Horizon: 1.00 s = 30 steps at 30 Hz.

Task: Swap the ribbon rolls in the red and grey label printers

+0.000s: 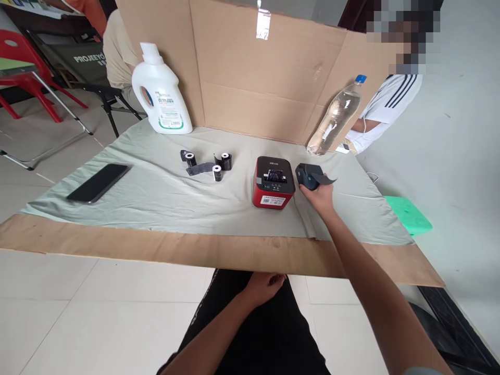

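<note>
My right hand [320,197] is closed around a small dark device with a dark strip [308,176], at the right of the cloth. The strip sticks out to the right of the device. Just left of that hand stands a red and black box-shaped machine [269,199], with a glossy dark window on top and a white label on its front. My left hand [265,288] rests over my lap by the table's front edge, fingers curled, with nothing visible in them. Several small rolls of black strip [217,173] with white cores lie left of the machine, some partly unrolled.
A black phone [98,183] lies at the left. A white detergent jug [162,96] and a clear bottle with a blue cap [336,119] stand before the cardboard screen [258,94]. People sit behind it. The wooden edge [175,245] borders the cloth.
</note>
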{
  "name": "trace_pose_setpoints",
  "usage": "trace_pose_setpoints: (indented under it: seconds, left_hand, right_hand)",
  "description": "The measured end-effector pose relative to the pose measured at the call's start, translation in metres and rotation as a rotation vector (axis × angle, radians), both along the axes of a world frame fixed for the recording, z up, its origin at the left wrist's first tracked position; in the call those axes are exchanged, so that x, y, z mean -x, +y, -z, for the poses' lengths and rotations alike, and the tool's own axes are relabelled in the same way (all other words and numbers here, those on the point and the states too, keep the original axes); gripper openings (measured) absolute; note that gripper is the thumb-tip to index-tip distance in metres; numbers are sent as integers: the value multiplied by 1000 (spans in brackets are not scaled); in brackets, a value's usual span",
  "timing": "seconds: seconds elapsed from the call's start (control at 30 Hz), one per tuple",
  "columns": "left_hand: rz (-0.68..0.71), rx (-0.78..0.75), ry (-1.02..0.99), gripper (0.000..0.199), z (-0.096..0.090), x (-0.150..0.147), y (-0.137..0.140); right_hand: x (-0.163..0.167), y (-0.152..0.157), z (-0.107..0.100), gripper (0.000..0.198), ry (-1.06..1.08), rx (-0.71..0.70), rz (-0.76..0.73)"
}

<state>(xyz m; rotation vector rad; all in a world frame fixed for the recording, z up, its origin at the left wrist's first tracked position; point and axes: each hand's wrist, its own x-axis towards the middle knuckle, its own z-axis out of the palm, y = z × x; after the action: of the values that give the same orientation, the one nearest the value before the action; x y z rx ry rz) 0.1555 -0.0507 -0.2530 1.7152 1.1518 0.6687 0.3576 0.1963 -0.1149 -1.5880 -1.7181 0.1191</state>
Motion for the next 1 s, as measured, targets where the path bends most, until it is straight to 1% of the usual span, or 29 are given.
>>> trace_pose_setpoints:
  seconds: [0.03,0.1,0.17,0.23,0.3,0.4,0.43,0.5,0.57,0.63,0.67,0.7,0.77,0.83,0.9,0.93,1.0]
  left_hand:
    - [7,2,1,25,0,-1,-2]
    - [25,14,-6,23,-2,-4,-6]
    - [47,23,-8,22,-3,-4,-9]
    - [69,20,1,21,-4,-2,-8]
    - [66,-2,1,22,-3,0,-8]
    - [77,-106,-27,22,-3,4,-13]
    - [99,-164,-38,22,-5,6,-17]
    - [134,-308,-68,20,-12,11,-28]
    - [105,-465,-111,19,-28,22,-35]
    - [9,-594,-132,19,-53,37,-30]
    - [-37,-636,-133,19,-68,47,-20]
    - [-90,-633,-112,21,-84,56,-4]
    - [-272,-579,-28,23,-115,74,39]
    - [-392,-552,112,31,-139,87,90]
    - [-459,-576,309,45,-153,95,134]
    - [-445,-554,403,48,-156,97,149]
    - [-417,-505,530,53,-158,99,166]
  right_hand:
    - [5,26,-2,61,8,17,49]
    - [15,71,-4,73,32,101,181]
    - [25,105,-2,80,79,159,242]
    - [30,125,2,85,146,169,235]
    - [32,131,7,93,206,154,211]
    - [29,118,13,108,232,144,227]
    - [27,109,15,109,231,140,227]
    - [23,84,21,101,223,139,186]
    - [22,55,27,89,249,141,63]
    - [26,27,34,80,317,135,-88]
    - [30,15,36,76,357,128,-156]
    - [34,5,38,73,396,120,-214]
    - [43,-9,38,69,446,104,-295]
    - [49,-14,36,68,456,91,-334]
    - [50,-14,34,67,449,85,-325]
    - [49,-13,33,66,451,87,-305]
    - [45,-11,33,63,473,97,-259]
